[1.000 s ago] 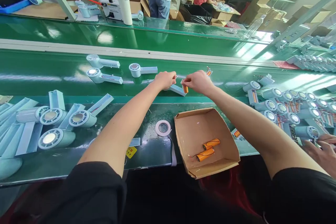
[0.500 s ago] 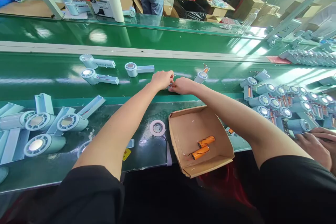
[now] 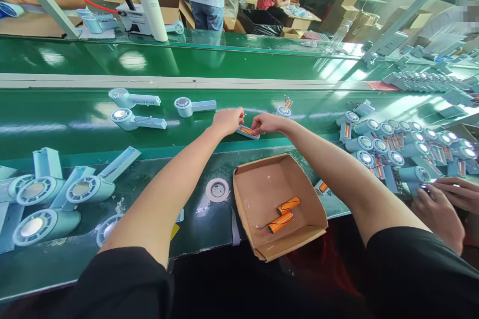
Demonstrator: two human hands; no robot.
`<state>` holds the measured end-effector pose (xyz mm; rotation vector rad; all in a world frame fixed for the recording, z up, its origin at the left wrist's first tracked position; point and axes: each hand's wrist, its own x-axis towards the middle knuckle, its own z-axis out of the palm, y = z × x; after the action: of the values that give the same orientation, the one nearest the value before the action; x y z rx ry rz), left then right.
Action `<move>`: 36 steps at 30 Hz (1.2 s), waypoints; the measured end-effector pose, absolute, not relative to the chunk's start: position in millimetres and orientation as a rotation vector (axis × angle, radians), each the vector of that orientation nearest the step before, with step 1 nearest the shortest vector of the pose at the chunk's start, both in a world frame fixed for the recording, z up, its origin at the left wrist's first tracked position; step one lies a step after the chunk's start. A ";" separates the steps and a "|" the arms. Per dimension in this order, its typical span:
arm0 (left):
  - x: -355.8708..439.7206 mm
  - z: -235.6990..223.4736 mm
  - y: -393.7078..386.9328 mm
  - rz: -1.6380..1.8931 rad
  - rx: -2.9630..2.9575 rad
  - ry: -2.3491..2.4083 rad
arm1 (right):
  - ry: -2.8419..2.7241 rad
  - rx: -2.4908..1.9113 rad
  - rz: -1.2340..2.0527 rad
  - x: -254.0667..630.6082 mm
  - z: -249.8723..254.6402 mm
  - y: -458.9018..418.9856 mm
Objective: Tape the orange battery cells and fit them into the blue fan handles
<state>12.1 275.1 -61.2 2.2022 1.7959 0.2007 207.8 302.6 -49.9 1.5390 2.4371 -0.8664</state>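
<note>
My left hand (image 3: 228, 122) is closed in a pinch over the green belt. A small pale bit shows at its fingertips, too small to name. Just below lies the light-blue handle of a handheld fan (image 3: 243, 133), its trough facing up with an orange battery (image 3: 247, 130) inside. The fingers of my right hand (image 3: 268, 123) are closed on that handle's right end, by the battery. My left hand hides the rest of this fan. Close beyond my right hand stands another fan (image 3: 283, 110), with orange and wires showing in its handle.
An open cardboard box (image 3: 258, 179) holds two orange batteries (image 3: 281, 222). Left of it lies a tape roll (image 3: 217, 190). More fans (image 3: 183, 107) lie on the belt, with several at the left (image 3: 80, 189) and right (image 3: 368, 142). A co-worker's hands (image 3: 437, 209) work at the right edge.
My hands have moved slightly apart, and the fan handle with its orange battery now shows between them. The whole view has shifted a little.
</note>
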 end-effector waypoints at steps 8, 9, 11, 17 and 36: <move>24.1 -65.3 275.7 0.167 2.173 1.847 | 2.355 1.675 -0.799 209.7 -63.1 304.2; 25.2 -64.1 275.0 0.160 2.176 1.853 | 2.357 1.710 -0.805 209.3 -62.5 302.2; 27.4 -59.2 274.3 0.146 2.183 1.870 | 2.389 1.784 -0.824 208.2 -56.0 298.7; 38.7 -21.9 267.8 0.118 2.217 1.909 | 2.714 2.123 -0.833 227.2 -4.5 264.7; -78.0 -37.2 9.1 0.805 2.982 1.431 | 2.285 1.945 -2.596 261.6 -39.8 -18.0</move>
<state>-78.0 9.1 -37.2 2.9816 1.4315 0.8051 261.6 -18.0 -39.8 1.9446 2.2853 -2.5961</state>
